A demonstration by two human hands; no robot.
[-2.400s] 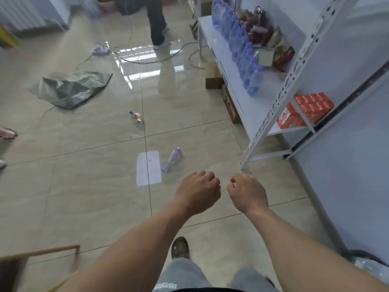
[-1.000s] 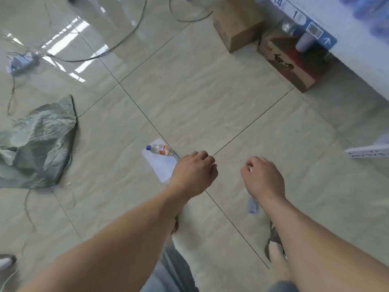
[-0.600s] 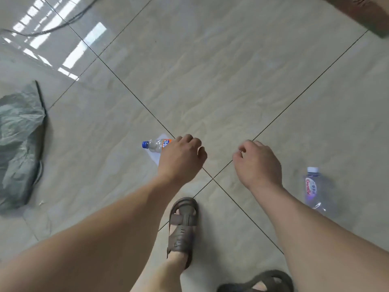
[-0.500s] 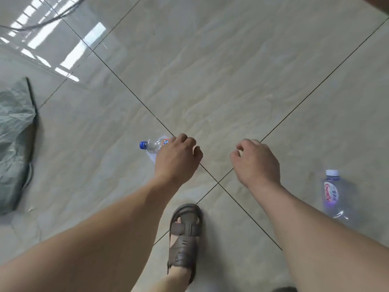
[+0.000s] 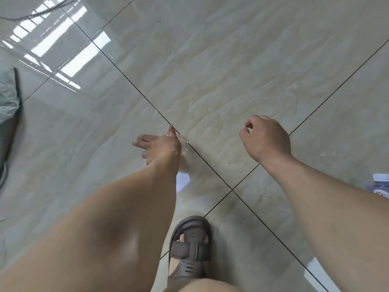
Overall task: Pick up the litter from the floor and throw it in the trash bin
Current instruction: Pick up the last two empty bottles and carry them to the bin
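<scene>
My left hand (image 5: pixel 160 145) reaches down to the floor with fingers spread and thumb raised, right over the small clear bottle (image 5: pixel 185 146). Only the bottle's clear end shows past the hand, so I cannot tell if the fingers touch it. A white sheet of paper (image 5: pixel 183 175) lies under the bottle, mostly hidden by my forearm. My right hand (image 5: pixel 265 139) hovers to the right, loosely curled and holding nothing. A second clear bottle with a white cap and red label (image 5: pixel 381 186) lies at the right edge. No trash bin is in view.
A crumpled grey-green bag (image 5: pixel 8 95) lies on the glossy tiled floor at the far left. My brown sandal (image 5: pixel 190 248) stands just below the hands. A dark cable (image 5: pixel 35 14) crosses the top left corner.
My left hand has uncurled and dropped onto the small bottle, now covering its cap and label. The view has shifted, pushing the second bottle to the right edge.
</scene>
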